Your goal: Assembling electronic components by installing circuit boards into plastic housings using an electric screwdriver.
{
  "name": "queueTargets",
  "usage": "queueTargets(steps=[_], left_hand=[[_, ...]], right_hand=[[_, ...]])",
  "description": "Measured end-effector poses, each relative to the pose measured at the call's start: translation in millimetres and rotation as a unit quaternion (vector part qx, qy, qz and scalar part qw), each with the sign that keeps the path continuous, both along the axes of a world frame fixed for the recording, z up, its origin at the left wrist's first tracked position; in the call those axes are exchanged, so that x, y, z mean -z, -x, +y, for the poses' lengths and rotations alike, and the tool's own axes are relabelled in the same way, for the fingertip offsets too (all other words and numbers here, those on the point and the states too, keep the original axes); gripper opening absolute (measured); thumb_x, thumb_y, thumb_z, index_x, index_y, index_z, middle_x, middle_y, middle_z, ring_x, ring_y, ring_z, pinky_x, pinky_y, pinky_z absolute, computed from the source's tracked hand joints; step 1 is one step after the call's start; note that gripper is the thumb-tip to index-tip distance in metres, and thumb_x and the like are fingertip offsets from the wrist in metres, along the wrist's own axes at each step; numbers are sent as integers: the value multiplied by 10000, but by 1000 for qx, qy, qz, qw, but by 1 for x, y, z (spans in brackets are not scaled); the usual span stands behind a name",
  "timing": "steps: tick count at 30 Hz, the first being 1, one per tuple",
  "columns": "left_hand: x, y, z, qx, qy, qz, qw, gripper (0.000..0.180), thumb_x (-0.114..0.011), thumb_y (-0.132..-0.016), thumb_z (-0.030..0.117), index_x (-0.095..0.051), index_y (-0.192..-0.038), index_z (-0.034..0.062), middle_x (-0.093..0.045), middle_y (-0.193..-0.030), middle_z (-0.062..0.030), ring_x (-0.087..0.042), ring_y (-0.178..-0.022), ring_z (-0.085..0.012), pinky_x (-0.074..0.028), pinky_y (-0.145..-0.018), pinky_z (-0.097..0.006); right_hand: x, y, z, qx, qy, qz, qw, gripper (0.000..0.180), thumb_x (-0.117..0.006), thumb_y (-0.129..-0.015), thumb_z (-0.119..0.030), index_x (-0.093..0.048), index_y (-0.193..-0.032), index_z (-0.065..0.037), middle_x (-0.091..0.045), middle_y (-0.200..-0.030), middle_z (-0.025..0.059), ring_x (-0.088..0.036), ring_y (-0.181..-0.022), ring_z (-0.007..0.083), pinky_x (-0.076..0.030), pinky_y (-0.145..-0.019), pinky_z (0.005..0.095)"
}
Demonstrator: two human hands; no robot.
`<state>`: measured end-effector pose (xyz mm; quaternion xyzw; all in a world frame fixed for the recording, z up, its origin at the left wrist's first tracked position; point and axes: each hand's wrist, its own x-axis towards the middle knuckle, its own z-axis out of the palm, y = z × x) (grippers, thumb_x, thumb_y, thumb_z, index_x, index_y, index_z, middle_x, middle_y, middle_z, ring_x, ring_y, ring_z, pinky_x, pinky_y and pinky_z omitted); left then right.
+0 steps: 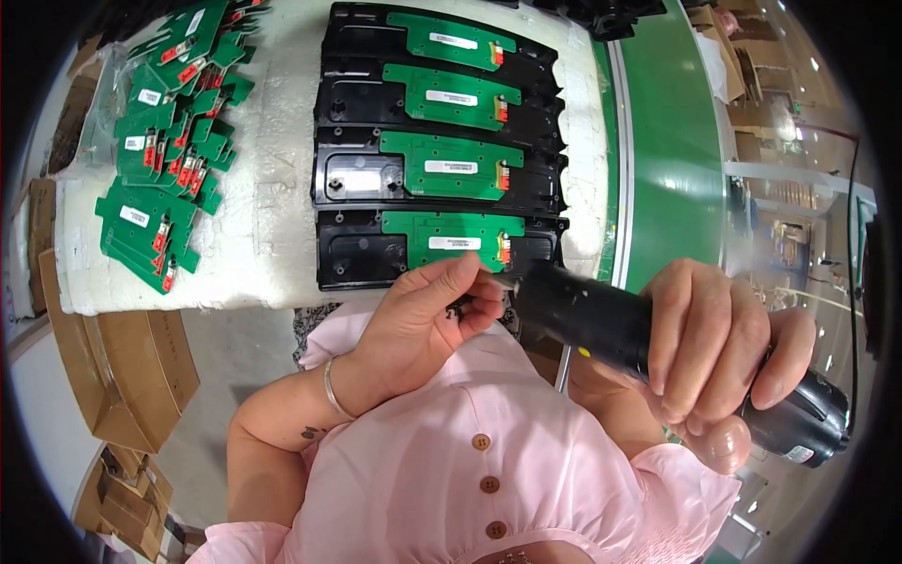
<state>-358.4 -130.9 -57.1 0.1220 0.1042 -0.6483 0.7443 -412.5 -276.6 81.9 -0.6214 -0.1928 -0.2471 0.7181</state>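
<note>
My right hand (709,343) is wrapped round a black electric screwdriver (592,318), which lies nearly level with its tip toward my left hand (413,315). That hand is closed, thumb and forefinger meeting at the driver's tip; what the tip touches is too small to make out. Small black screws (458,305) show in its curled fingers. Just beyond the hands is the nearest black plastic panel (352,252), with a green circuit board (399,227) on it. My left fingertips partly cover that board's near edge. Three similar panels with boards lie in a row behind it.
A heap of loose green circuit boards (136,211) with red connectors lies at the left on the white foam-like table cover (272,188). A green strip with a metal rail (618,169) runs along the right. Cardboard boxes (132,376) stand below at left.
</note>
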Motion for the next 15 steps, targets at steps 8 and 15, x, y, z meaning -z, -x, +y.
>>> queueTargets(steps=[8, 15], left_hand=[[-11, 1, 7, 23, -16, -29, 999, 410, -429, -892, 244, -399, -1147, -76, -500, -1087, -226, -513, -1021, -267, -405, -908, -330], [1, 2, 5, 51, 22, -98, 994, 288, -428, -897, 224, -463, -1078, 4, -570, -958, -140, -570, -888, -222, -451, -811, -301]], right_hand=[[30, -61, 24, 93, 44, 136, 985, 337, -450, -678, -60, -404, -1012, -64, -377, -563, 0, -338, -479, 102, -318, -478, 251], [44, -68, 27, 78, 76, 133, 985, 306, -455, -678, -57, -395, -978, -47, -393, -567, 11, -343, -446, 101, -321, -460, 255]])
